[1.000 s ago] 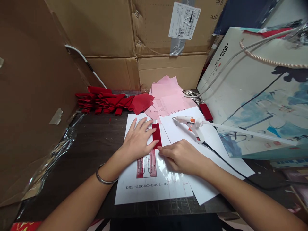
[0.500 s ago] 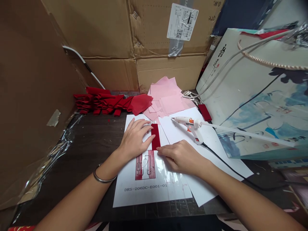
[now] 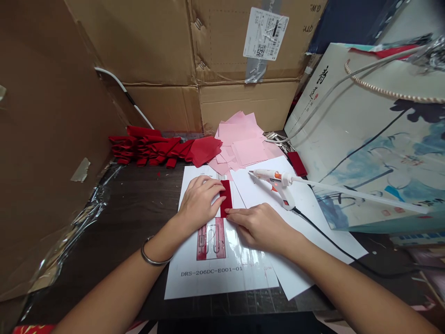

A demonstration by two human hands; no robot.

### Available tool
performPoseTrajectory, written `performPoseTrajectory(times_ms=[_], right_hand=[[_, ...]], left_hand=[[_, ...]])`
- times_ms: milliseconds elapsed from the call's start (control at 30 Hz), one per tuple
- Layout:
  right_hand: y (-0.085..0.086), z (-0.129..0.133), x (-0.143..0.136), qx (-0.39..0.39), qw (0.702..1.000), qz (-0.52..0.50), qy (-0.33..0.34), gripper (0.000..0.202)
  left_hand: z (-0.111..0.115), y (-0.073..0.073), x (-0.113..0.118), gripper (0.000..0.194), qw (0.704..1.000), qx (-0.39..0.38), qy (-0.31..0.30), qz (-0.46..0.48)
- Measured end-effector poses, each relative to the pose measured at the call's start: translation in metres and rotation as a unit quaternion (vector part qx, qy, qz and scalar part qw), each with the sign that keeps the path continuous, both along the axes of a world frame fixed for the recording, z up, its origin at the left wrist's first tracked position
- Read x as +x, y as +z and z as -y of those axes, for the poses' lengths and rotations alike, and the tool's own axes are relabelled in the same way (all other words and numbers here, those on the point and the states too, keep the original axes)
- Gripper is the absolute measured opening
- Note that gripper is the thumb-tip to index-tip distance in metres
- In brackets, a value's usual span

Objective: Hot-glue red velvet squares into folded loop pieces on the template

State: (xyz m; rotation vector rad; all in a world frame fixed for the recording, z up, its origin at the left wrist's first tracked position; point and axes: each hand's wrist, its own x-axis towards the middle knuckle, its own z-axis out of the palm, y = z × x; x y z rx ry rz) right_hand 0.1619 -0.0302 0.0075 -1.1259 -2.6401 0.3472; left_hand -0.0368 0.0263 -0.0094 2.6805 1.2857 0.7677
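Observation:
A small red velvet-like fabric piece [image 3: 226, 197] lies upright in the frame on a printed white sheet [image 3: 189, 287]. My left hand [image 3: 200, 199] rests over the sheet, thumb and fingers bent and holding down the fabric's left edge. At its lower right corner, the fingertips of my right hand [image 3: 259, 225] press the fabric, the other fingers curled under. Below the fabric, the sheet shows a printed red rectangle with clip shapes [image 3: 211, 239]. What lies under my left palm is hidden.
A white glue gun [image 3: 278, 183] with a long glue stick lies on a second sheet to the right. Behind are stacked red fabric pieces [image 3: 149, 147], pink paper squares [image 3: 245, 139], metal clips [image 3: 278, 140] and a folded red piece [image 3: 297, 163]. Cardboard [image 3: 243, 102] and a paper bag [image 3: 375, 153] enclose the table.
The view has shifted slightly. My left fingers have edged along the fabric's upper left side; my right fingertips stay at its lower corner.

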Motion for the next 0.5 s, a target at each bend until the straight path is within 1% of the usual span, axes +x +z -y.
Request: performPoseTrajectory(times_ms=[133,333,500], right_hand=[[-0.001,0.001,-0.001,0.0,1.0,0.001,-0.002,0.03],[-0.002,0.0,-0.001,-0.009,1.0,-0.006,-0.004,0.03],[-0.001,0.0,-0.001,-0.016,1.0,0.009,-0.008,0.029]], left_hand=[[-0.001,0.002,-0.001,0.026,0.999,-0.002,-0.012,-0.041],[0.002,0.008,-0.002,0.033,0.995,-0.024,-0.004,-0.1],[0.002,0.012,-0.002,0.035,0.993,-0.03,-0.01,-0.117]])
